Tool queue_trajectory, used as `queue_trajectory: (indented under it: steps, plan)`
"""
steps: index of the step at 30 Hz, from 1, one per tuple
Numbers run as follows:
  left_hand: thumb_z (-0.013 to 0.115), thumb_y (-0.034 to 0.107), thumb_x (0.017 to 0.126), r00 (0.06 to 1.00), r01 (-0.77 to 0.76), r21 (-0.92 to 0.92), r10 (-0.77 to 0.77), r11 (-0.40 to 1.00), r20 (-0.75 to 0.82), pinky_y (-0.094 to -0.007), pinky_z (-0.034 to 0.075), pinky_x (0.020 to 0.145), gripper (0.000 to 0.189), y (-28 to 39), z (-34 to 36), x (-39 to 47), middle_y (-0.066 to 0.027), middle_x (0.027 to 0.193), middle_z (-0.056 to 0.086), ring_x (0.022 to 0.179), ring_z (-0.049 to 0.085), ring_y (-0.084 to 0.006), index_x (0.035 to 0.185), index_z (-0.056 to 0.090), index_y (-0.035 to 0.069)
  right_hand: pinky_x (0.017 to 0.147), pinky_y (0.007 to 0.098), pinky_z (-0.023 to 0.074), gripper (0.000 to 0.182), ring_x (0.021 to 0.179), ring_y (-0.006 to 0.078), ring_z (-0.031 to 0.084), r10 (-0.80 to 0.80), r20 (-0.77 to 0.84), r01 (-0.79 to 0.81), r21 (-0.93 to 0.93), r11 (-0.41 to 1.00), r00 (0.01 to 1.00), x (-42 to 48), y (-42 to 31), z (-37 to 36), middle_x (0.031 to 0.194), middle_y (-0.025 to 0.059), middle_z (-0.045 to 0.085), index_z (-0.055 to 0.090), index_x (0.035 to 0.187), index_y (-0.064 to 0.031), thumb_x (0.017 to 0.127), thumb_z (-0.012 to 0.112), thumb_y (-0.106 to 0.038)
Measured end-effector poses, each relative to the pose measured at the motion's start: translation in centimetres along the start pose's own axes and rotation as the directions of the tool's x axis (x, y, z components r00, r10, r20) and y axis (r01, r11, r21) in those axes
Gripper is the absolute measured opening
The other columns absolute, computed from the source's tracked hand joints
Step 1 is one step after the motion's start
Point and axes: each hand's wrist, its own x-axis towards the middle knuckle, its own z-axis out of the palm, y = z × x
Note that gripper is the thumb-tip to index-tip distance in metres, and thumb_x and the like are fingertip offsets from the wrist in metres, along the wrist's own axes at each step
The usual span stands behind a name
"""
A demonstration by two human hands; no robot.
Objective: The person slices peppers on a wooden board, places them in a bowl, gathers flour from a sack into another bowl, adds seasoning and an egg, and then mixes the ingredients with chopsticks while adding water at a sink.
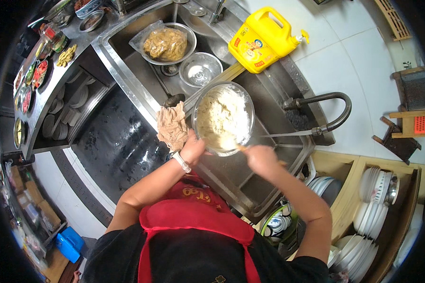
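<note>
A metal bowl of pale, lumpy, floury mixture sits over the divider of the double steel sink. At its near left rim, my left hand holds the bowl. My right hand, blurred by motion, is closed around a thin wooden stick-like utensil, perhaps chopsticks, whose tip reaches the mixture at the near right rim. Beside my left hand, a crumpled beige cloth lies on the sink's edge. From the curved faucet, a thin water stream runs into the right basin.
The left basin holds a small steel bowl, a ladle and a bowl with bagged yellowish food. A yellow pump jug stands behind the divider. Stacked plates fill shelves at right; ingredient dishes line the left counter.
</note>
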Motion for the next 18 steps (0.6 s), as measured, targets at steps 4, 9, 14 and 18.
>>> queue_trajectory:
  steps: [4, 9, 14, 18]
  plan:
    - [0.040, -0.004, 0.077, 0.990, 0.073, -0.026, -0.069, 0.997, 0.121, -0.0315, 0.055, 0.058, 0.044, -1.4, 0.6, -0.6, -0.0159, 0.107, 0.050, 0.087, 0.057, -0.0261, 0.119, 0.030, 0.001, 0.054, 0.0368, 0.0472, 0.013, 0.066, 0.0251, 0.060, 0.217, -0.059, -0.220, -0.058, 0.974, 0.974, 4.7, 3.8, -1.0, 0.069, 0.0127, 0.060, 0.059, 0.078, -0.0061, 0.073, 0.047, -0.009]
    - [0.039, -0.001, 0.078, 0.989, 0.112, -0.065, -0.105, 0.992, 0.106, -0.0316, 0.055, 0.059, 0.035, -1.7, 0.3, 0.7, -0.0157, 0.106, 0.051, 0.083, 0.058, -0.0250, 0.113, 0.037, -0.003, 0.059, 0.0376, 0.0475, 0.019, 0.066, 0.0263, 0.060, 0.053, 0.090, -0.063, 0.115, 0.991, 0.995, 3.8, -4.5, -1.8, 0.070, 0.0137, 0.060, 0.061, 0.085, -0.0064, 0.074, 0.046, -0.008]
    - [0.038, -0.002, 0.077, 0.989, 0.110, -0.028, -0.107, 0.993, 0.105, -0.0321, 0.055, 0.059, 0.038, -2.1, -0.3, 0.3, -0.0159, 0.104, 0.052, 0.081, 0.059, -0.0249, 0.115, 0.035, -0.004, 0.060, 0.0400, 0.0464, 0.020, 0.066, 0.0285, 0.059, 0.170, 0.005, -0.170, 0.016, 0.985, 0.985, 3.0, 2.8, -0.6, 0.069, 0.0133, 0.060, 0.063, 0.080, -0.0051, 0.076, 0.043, -0.009]
    - [0.045, 0.004, 0.078, 0.982, 0.082, 0.089, -0.096, 0.993, 0.163, -0.0321, 0.055, 0.055, 0.043, -2.6, 0.7, 0.5, -0.0166, 0.104, 0.051, 0.081, 0.059, -0.0259, 0.118, 0.032, -0.003, 0.058, 0.0393, 0.0468, 0.020, 0.062, 0.0309, 0.059, 0.225, -0.053, -0.219, 0.102, 0.970, 0.973, 5.5, 0.2, 0.5, 0.067, 0.0153, 0.059, 0.060, 0.075, -0.0007, 0.079, 0.043, -0.011]
